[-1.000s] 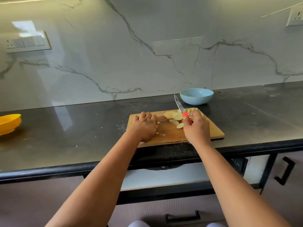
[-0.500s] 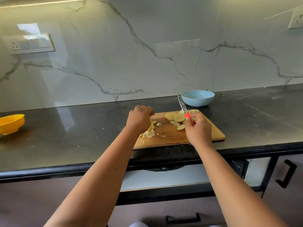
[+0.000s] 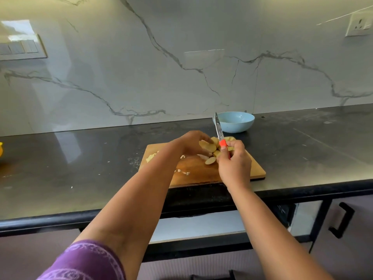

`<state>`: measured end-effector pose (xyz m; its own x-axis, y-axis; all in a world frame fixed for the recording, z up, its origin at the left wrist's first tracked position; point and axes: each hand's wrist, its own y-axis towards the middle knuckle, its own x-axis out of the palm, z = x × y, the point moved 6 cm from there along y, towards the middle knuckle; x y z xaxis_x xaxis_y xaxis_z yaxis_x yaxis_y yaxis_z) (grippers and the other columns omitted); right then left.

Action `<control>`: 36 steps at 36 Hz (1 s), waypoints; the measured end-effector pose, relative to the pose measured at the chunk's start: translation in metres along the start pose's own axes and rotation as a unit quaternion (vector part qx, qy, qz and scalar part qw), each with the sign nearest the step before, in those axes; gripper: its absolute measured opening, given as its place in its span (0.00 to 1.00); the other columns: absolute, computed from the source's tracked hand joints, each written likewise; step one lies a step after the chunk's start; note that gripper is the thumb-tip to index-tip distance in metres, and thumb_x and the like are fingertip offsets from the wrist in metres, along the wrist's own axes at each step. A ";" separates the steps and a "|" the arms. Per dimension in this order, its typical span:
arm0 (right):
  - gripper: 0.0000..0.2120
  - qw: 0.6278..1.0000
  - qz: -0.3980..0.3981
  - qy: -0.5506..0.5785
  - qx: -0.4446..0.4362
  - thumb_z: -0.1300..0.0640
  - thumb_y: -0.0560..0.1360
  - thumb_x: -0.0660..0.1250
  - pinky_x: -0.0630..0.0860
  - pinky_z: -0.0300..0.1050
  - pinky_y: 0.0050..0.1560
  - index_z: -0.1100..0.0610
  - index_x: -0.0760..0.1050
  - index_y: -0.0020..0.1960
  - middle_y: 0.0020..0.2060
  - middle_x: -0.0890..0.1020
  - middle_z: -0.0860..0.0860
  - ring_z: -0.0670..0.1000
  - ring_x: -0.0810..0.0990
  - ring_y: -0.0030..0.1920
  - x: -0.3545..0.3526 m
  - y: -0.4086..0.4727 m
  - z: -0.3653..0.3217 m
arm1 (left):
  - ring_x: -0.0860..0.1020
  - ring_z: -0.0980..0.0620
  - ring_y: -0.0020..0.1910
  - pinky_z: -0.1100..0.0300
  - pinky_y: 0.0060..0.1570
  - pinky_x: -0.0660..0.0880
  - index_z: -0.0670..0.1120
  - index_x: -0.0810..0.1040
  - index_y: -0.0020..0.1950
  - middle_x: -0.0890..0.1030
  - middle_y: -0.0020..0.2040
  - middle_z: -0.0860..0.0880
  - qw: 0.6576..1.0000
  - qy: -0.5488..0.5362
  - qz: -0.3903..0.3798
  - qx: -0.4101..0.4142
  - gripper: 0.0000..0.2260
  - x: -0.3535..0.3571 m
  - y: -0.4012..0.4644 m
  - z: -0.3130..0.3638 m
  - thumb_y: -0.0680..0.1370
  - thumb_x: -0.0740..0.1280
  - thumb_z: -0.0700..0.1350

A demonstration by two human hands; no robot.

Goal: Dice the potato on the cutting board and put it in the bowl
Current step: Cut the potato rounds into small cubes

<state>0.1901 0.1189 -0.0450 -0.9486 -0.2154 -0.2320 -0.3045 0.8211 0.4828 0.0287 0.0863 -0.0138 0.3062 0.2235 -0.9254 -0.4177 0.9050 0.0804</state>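
Observation:
A wooden cutting board (image 3: 242, 174) lies at the front of the dark counter. Pale potato slices (image 3: 210, 161) are heaped at its far middle, and a small pile of diced potato (image 3: 150, 157) sits at its left edge, partly hidden by my left forearm. My left hand (image 3: 189, 143) reaches over the slices and pinches a few of them (image 3: 206, 146). My right hand (image 3: 235, 164) grips the orange handle of a knife (image 3: 219, 131), blade pointing up and away, raised off the board. The light blue bowl (image 3: 235, 122) stands just behind the board; nothing shows in the part I can see.
A few potato bits (image 3: 184, 172) lie scattered on the board and counter. A yellow bowl (image 3: 1, 149) peeks in at the far left edge. The marble wall with a socket (image 3: 359, 27) rises behind. The counter's front edge (image 3: 302, 188) runs just below the board.
My left hand left the diced pile at the board's left and moved right onto the slices, taking hold of some. My right hand kept the knife raised, almost in place.

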 end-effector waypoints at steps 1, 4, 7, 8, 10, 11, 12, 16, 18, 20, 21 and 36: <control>0.08 1.000 0.000 -0.003 -0.005 0.53 0.81 0.61 0.66 0.29 0.28 0.54 0.73 0.58 0.43 0.81 0.52 0.45 0.78 0.39 0.000 0.000 -0.001 | 0.68 0.49 0.69 0.51 0.69 0.65 0.54 0.77 0.67 0.73 0.69 0.52 1.000 0.012 0.002 0.003 0.24 0.000 0.004 0.000 0.71 0.76 0.53; 0.08 1.000 0.005 -0.009 -0.014 0.54 0.81 0.61 0.68 0.25 0.29 0.56 0.73 0.58 0.42 0.80 0.51 0.40 0.74 0.35 -0.001 0.000 -0.001 | 0.69 0.49 0.67 0.51 0.67 0.67 0.52 0.78 0.62 0.77 0.64 0.52 0.999 0.045 0.022 0.017 0.22 -0.002 0.008 0.003 0.70 0.77 0.54; 0.08 1.000 0.005 -0.015 -0.017 0.54 0.81 0.61 0.68 0.24 0.29 0.56 0.73 0.58 0.41 0.79 0.50 0.40 0.74 0.35 -0.001 0.001 -0.002 | 0.74 0.51 0.59 0.54 0.61 0.72 0.50 0.78 0.54 0.80 0.56 0.51 0.998 0.022 0.055 0.032 0.16 -0.009 0.006 0.008 0.70 0.77 0.51; 0.08 1.000 0.004 -0.015 -0.017 0.54 0.81 0.61 0.68 0.24 0.29 0.56 0.73 0.58 0.42 0.79 0.51 0.41 0.74 0.35 -0.001 0.001 -0.002 | 0.75 0.51 0.55 0.56 0.57 0.73 0.49 0.79 0.52 0.80 0.52 0.51 0.997 0.005 0.065 0.035 0.13 -0.012 0.004 0.010 0.72 0.76 0.49; 0.08 1.000 0.003 -0.013 -0.017 0.53 0.81 0.61 0.68 0.25 0.28 0.55 0.73 0.58 0.43 0.80 0.51 0.42 0.76 0.37 0.000 0.001 -0.002 | 0.76 0.53 0.48 0.62 0.47 0.73 0.48 0.79 0.50 0.79 0.45 0.53 0.995 -0.028 0.085 0.039 0.08 -0.018 -0.002 0.012 0.73 0.75 0.46; 0.08 1.000 0.004 -0.013 -0.017 0.53 0.81 0.61 0.68 0.26 0.27 0.55 0.72 0.58 0.43 0.81 0.51 0.44 0.77 0.37 0.000 0.001 -0.001 | 0.76 0.54 0.45 0.63 0.44 0.72 0.48 0.79 0.49 0.79 0.43 0.53 0.994 -0.045 0.096 0.040 0.07 -0.021 -0.006 0.013 0.74 0.75 0.45; 0.08 1.000 0.004 -0.013 -0.018 0.52 0.81 0.61 0.68 0.27 0.27 0.54 0.72 0.58 0.43 0.81 0.51 0.45 0.78 0.38 0.000 0.000 -0.001 | 0.76 0.54 0.42 0.63 0.43 0.72 0.48 0.79 0.48 0.79 0.41 0.53 0.991 -0.063 0.111 0.036 0.07 -0.024 -0.010 0.012 0.74 0.75 0.45; 0.07 1.000 0.003 -0.001 -0.020 0.53 0.81 0.61 0.69 0.28 0.28 0.54 0.72 0.58 0.41 0.81 0.52 0.47 0.80 0.38 0.000 0.000 -0.001 | 0.82 0.51 0.40 0.55 0.47 0.80 0.47 0.78 0.52 0.81 0.42 0.47 0.969 -0.189 0.158 -0.017 0.09 -0.034 -0.036 -0.003 0.74 0.73 0.40; 0.08 1.000 0.004 0.001 -0.018 0.53 0.81 0.61 0.68 0.30 0.27 0.54 0.71 0.58 0.41 0.82 0.52 0.48 0.80 0.39 0.001 -0.001 -0.001 | 0.84 0.49 0.41 0.53 0.48 0.82 0.46 0.78 0.53 0.82 0.43 0.46 0.969 -0.212 0.123 -0.042 0.09 -0.029 -0.052 -0.010 0.75 0.73 0.38; 0.08 1.000 0.001 -0.001 -0.012 0.52 0.81 0.60 0.66 0.31 0.29 0.54 0.71 0.58 0.41 0.81 0.52 0.48 0.80 0.39 0.001 -0.001 -0.001 | 0.85 0.51 0.39 0.55 0.47 0.82 0.46 0.78 0.51 0.83 0.45 0.46 0.974 -0.198 0.086 -0.072 0.07 -0.019 -0.065 -0.015 0.75 0.72 0.39; 0.08 1.000 -0.002 -0.001 -0.009 0.52 0.81 0.60 0.67 0.32 0.29 0.54 0.71 0.58 0.41 0.81 0.53 0.49 0.80 0.39 0.002 -0.001 -0.001 | 0.85 0.53 0.38 0.55 0.47 0.82 0.46 0.78 0.50 0.84 0.44 0.47 0.974 -0.191 0.081 -0.086 0.06 -0.015 -0.072 -0.017 0.75 0.72 0.40; 0.08 0.992 -0.041 -0.095 -0.077 0.58 0.81 0.62 0.63 0.36 0.26 0.57 0.74 0.58 0.37 0.77 0.50 0.47 0.73 0.33 -0.013 -0.030 -0.031 | 0.79 0.49 0.48 0.56 0.45 0.75 0.46 0.83 0.54 0.83 0.51 0.48 0.978 0.021 0.194 -0.073 0.09 -0.018 -0.124 -0.016 0.79 0.65 0.46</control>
<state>0.2086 0.0800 -0.0301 -0.8914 -0.1618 -0.4234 -0.4028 0.7112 0.5762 0.0612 -0.0359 -0.0134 0.0659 0.5223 -0.8502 -0.6135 0.6932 0.3783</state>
